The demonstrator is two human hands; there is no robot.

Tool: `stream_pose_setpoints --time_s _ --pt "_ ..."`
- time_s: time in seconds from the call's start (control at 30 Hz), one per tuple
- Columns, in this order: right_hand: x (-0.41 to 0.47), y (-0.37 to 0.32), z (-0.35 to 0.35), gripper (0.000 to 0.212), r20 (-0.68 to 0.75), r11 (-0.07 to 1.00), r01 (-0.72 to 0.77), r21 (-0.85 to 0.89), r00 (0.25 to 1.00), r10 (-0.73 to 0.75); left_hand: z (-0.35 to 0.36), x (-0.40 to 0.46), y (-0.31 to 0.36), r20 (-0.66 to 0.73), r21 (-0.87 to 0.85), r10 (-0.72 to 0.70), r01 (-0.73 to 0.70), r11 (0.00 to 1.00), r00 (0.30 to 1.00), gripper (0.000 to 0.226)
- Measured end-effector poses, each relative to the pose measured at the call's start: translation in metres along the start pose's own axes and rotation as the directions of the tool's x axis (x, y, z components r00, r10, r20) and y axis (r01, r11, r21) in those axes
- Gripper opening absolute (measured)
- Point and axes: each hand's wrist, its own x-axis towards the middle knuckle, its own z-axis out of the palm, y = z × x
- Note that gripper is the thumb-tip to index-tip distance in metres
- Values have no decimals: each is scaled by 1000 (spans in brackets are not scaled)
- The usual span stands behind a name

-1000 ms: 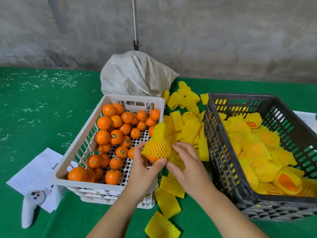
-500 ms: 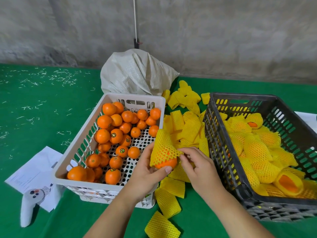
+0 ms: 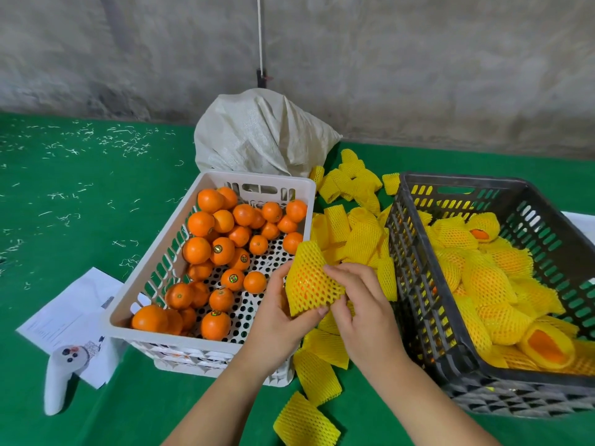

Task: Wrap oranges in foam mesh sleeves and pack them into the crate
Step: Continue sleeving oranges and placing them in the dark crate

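Between the crates, we pinch the sleeve with both hands; best tug it evenly until the orange sits centred.

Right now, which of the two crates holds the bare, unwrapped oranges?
The white crate on the left: its oranges are bare. The dark crate on the right holds fruit already in yellow foam mesh sleeves.

You had an orange in a yellow foam mesh sleeve at the middle of the frame. Bare oranges sat in the white crate at the left. Wrapped oranges filled the dark crate at the right. Empty sleeves lay between them.
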Motion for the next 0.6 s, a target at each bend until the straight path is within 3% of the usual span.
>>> stream_pose_setpoints --time_s 0.2,0.3,0.37,0.43,0.5,0.6 --pt "-4 -3 7 26 -115 991 127 -40 985 -131 6 -2 3 -167 -43 37 -45 998 985 49" --pt "-9 -11 15 57 6 984 -170 48 985 170 4 -1 3 -116 -42 22 -28 999 993 58" --pt "-11 -12 17 76 195 929 -366 49 916 351 4 -3 4 -82 12 22 -21 1000 996 65" --pt "-13 -10 18 64 244 931 -362 42 908 342 3 -3 4 -116 43 43 -38 998 992 60" --pt "-19 -10 20 52 195 948 -311 63 936 294 2 -3 2 -167 46 71 -65 997 983 54" --pt "-34 -12 25 49 178 935 -343 96 930 322 4 -5 0 -185 78 95 -82 994 978 51"
